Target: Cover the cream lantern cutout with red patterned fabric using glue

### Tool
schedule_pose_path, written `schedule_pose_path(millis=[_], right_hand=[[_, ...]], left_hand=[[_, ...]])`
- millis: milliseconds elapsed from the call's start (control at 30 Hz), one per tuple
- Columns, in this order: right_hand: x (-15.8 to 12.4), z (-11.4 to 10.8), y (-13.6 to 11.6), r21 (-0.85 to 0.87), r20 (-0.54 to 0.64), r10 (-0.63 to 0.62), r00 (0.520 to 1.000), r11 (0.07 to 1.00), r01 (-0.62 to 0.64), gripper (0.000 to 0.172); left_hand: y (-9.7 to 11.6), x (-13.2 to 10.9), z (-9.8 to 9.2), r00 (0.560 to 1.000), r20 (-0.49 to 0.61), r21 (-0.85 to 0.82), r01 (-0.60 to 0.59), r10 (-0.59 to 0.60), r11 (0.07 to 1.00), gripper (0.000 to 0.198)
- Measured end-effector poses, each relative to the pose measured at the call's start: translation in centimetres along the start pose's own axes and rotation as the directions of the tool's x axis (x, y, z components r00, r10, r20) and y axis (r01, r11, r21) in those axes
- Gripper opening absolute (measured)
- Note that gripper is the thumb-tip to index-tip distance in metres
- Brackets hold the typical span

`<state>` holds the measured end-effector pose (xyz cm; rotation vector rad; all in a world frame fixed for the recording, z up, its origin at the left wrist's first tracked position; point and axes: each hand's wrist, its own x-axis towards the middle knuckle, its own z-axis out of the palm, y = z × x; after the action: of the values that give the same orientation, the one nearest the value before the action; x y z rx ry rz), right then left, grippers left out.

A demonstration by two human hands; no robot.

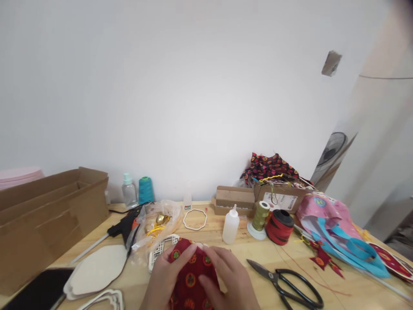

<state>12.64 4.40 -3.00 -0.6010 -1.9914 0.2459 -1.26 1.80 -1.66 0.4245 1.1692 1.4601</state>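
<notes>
A dark red patterned fabric piece (190, 280) is between my two hands at the bottom middle, over the wooden table. My left hand (167, 275) grips its left side, thumb pointing up toward the top edge. On the other side, my right hand (229, 275) pinches the top right edge, with the thumb across the cloth's front. A thin pale edge shows behind the fabric between the fingertips; what it belongs to is hidden. Just behind my left hand lies a white lattice-pattern cutout (161, 249). Black-handled scissors (277, 277) lie to the right of my right hand.
A white squeeze bottle (230, 226), a green thread spool (260, 216) and a red thread cone (280, 227) stand behind my hands. Left are a glue gun (124, 228), a plastic bag (171, 211), pale panels (100, 267) and a cardboard box (48, 224). Pink cloth (325, 213) lies right.
</notes>
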Motion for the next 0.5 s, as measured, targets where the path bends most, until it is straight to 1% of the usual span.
schedule_pose_path(millis=[33,67,100,133,167,200,233,267,300,333,400,433,500], right_hand=[[0.1,-0.5,0.5,0.047,-0.061,0.072,0.996,0.997,-0.069,0.031],[0.3,-1.0,1.2,0.097,-0.129,0.172,0.977,0.982,-0.161,0.026],[0.4,-1.5,2.1,0.149,-0.197,0.302,0.933,0.95,-0.276,0.023],[0.5,-1.8,3.2,0.211,-0.24,0.437,0.867,0.895,-0.393,0.027],[0.7,-2.0,4.4,0.255,-0.276,0.531,0.801,0.844,-0.472,0.036],[0.8,-2.0,5.6,0.264,-0.246,0.595,0.765,0.801,-0.538,0.049],[0.8,-1.8,6.7,0.254,-0.169,0.636,0.753,0.766,-0.591,0.059],[0.9,-1.5,7.6,0.249,-0.134,0.648,0.75,0.754,-0.607,0.062],[0.8,-1.1,8.4,0.248,-0.097,0.65,0.754,0.749,-0.615,0.059],[0.8,-0.7,8.8,0.251,-0.061,0.644,0.763,0.749,-0.613,0.052],[0.9,-0.2,8.9,0.27,-0.015,0.621,0.784,0.757,-0.594,0.037],[1.1,-0.1,8.5,0.284,0.0,0.608,0.794,0.761,-0.583,0.033],[1.8,-0.6,7.3,0.311,0.005,0.587,0.81,0.769,-0.559,0.034]], left_hand=[[0.2,-0.1,0.0,1.0,-0.012,-0.006,0.005,-0.005,1.0,0.025],[0.3,-0.1,0.0,1.0,-0.028,-0.01,0.009,-0.009,1.0,0.025],[0.4,-0.1,0.0,0.999,-0.043,-0.012,0.011,-0.011,1.0,0.026],[0.5,0.0,-0.1,0.999,-0.052,-0.006,0.01,-0.011,1.0,0.027],[0.6,0.1,-0.1,0.998,-0.057,0.006,0.004,-0.004,1.0,0.027],[0.5,0.2,-0.2,0.998,-0.056,0.023,-0.013,0.014,1.0,0.027],[0.5,0.4,-0.4,0.998,-0.049,0.04,-0.034,0.036,0.999,0.027],[0.4,0.5,-0.5,0.997,-0.044,0.058,-0.055,0.057,0.997,0.026],[0.3,0.7,-0.6,0.996,-0.041,0.074,-0.076,0.079,0.994,0.026],[0.2,0.8,-0.8,0.994,-0.031,0.092,-0.098,0.102,0.991,0.026],[0.0,1.0,-1.0,0.988,0.003,0.124,-0.151,0.152,0.981,0.024],[0.0,1.1,-1.2,0.984,0.013,0.129,-0.176,0.176,0.976,0.024],[0.2,1.2,-1.4,0.976,0.014,0.11,-0.216,0.216,0.97,0.025]])
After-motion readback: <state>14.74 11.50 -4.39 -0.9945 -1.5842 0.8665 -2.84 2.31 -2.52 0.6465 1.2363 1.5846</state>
